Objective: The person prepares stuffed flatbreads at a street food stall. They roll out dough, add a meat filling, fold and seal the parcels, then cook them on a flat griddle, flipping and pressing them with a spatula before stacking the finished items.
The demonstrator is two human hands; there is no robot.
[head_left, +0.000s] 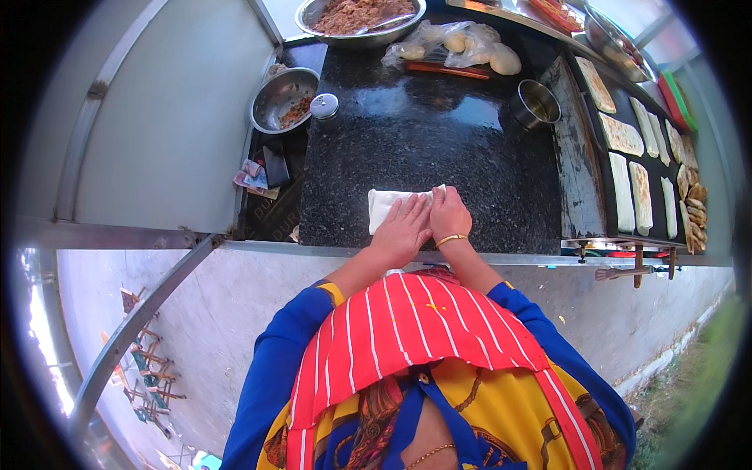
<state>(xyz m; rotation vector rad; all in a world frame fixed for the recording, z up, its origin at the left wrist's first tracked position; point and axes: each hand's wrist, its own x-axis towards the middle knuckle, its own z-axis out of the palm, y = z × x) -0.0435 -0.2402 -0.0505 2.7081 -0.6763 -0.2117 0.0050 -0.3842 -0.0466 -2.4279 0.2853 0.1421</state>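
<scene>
A flat, folded rectangle of white dough [382,207] lies on the black speckled stone worktop [364,158] near its front edge. My left hand [402,230] rests flat on top of the dough, fingers pointing away from me. At the dough's right end is my right hand [451,214], with its thumb and fingers around the corner and edge. A gold bracelet circles the right wrist. The two hands are side by side and close together. The dough's right part is largely hidden under them.
On the right, a griddle [658,194] holds several flatbreads. A metal cup of oil [536,104] stands beside it. At the back are a bowl of minced filling [361,40], a wooden rolling pin [446,70] and bagged dough [504,59]. Left are a shaker [324,106] and a steel bowl [264,106].
</scene>
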